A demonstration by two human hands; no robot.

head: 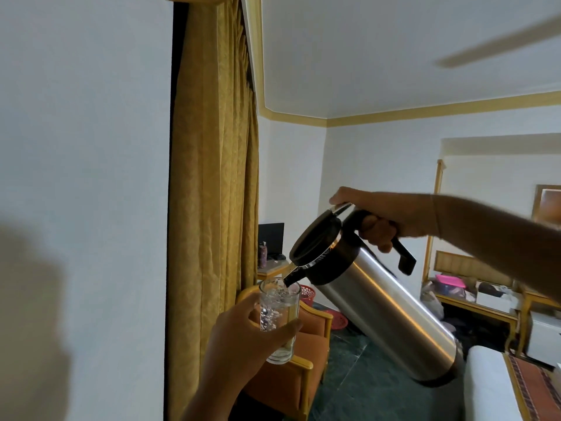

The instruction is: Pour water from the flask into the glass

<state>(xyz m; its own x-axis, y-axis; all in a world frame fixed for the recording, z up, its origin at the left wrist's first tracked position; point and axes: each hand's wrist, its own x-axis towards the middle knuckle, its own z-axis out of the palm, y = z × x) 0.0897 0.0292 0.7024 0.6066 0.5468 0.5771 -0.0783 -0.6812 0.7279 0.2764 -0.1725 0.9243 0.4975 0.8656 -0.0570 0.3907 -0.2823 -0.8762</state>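
Observation:
A steel flask (385,311) with a black lid and handle is tilted steeply, its spout down at the left over the rim of a clear glass (280,302). My right hand (382,218) grips the flask's black handle from above, thumb on the lid lever. Water runs from the spout into the glass, which is upright and partly filled with bubbling water. My left hand (246,335) is wrapped around the lower half of the glass, holding it in the air.
A gold curtain (212,177) hangs at the left beside a white wall. An orange armchair (306,350) stands below the glass. A white bed corner (485,387) is at the lower right; cluttered shelves (473,293) line the far wall.

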